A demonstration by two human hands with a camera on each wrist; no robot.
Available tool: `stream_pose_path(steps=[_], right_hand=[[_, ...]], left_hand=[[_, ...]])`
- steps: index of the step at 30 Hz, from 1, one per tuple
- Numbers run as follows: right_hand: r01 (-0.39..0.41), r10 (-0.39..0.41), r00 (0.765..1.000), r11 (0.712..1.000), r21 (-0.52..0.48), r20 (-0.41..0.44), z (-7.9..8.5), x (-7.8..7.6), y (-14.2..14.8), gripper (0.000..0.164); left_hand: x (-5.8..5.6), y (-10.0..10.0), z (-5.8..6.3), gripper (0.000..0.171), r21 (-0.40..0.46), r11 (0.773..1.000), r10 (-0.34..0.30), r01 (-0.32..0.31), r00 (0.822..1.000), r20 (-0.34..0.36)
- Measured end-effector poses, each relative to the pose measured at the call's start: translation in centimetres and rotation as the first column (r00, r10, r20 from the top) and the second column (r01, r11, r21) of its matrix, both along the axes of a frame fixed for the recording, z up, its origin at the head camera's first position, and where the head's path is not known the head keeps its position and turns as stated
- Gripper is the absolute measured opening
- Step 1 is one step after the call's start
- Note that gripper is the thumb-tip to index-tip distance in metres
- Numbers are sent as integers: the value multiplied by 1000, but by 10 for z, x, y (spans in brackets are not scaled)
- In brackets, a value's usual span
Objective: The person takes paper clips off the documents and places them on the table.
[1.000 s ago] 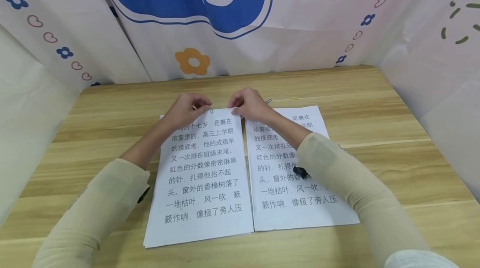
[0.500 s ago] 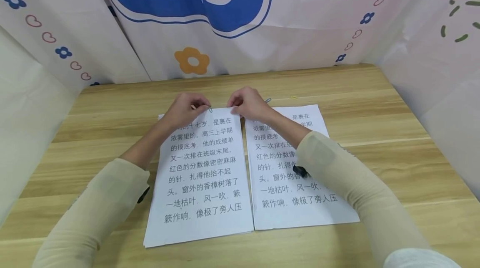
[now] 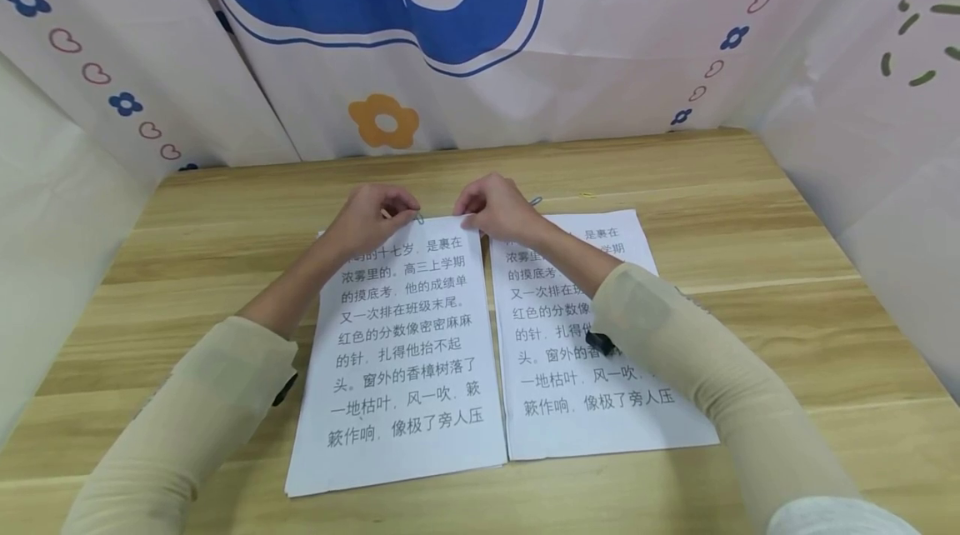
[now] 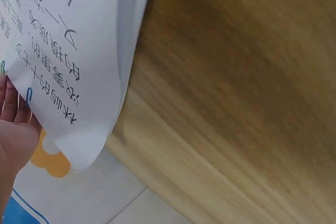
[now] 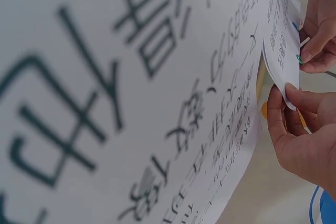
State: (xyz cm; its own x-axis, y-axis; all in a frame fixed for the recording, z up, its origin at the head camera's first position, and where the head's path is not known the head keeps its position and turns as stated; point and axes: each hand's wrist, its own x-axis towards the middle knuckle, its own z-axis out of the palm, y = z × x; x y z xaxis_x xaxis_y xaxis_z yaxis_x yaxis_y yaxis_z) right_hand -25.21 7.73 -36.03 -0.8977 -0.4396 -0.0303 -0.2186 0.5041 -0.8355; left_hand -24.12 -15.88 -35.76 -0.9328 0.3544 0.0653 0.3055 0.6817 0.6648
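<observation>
Two stacks of printed white paper lie side by side: the left stack (image 3: 408,352) and the right stack (image 3: 600,402). At the left stack's top edge my left hand (image 3: 371,217) pinches a green paper clip (image 5: 299,59) between thumb and fingers. A blue paper clip (image 4: 29,95) sits on that same edge, nearer the left corner, in the left wrist view. My right hand (image 3: 497,206) pinches the stack's top right corner between thumb and fingers, plain in the right wrist view (image 5: 310,135). That corner is lifted and bent.
Behind my right hand, a blue paper clip (image 3: 536,202) shows near the right stack's top edge. A small yellow item (image 3: 588,195) lies farther back on the wooden table (image 3: 787,243). A printed white backdrop (image 3: 615,93) stands along the table's back edge.
</observation>
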Motion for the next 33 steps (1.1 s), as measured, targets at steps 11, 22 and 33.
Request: stream_pose_path(steps=[11, 22, 33], right_hand=[[-3, 3, 1000, 1000, -11, 5, 0, 2, -1, 11], [7, -7, 1000, 1000, -19, 4, 2, 2, -1, 10], [8, -8, 1000, 1000, -13, 11, 1, 1, -1, 11]], left_hand=[[1, 1, 0, 10, -3, 1000, 8, -8, 1000, -2], [-1, 0, 1, 10, 15, 999, 32, -32, 999, -1], [0, 0, 2, 10, 40, 997, 64, -65, 998, 27]])
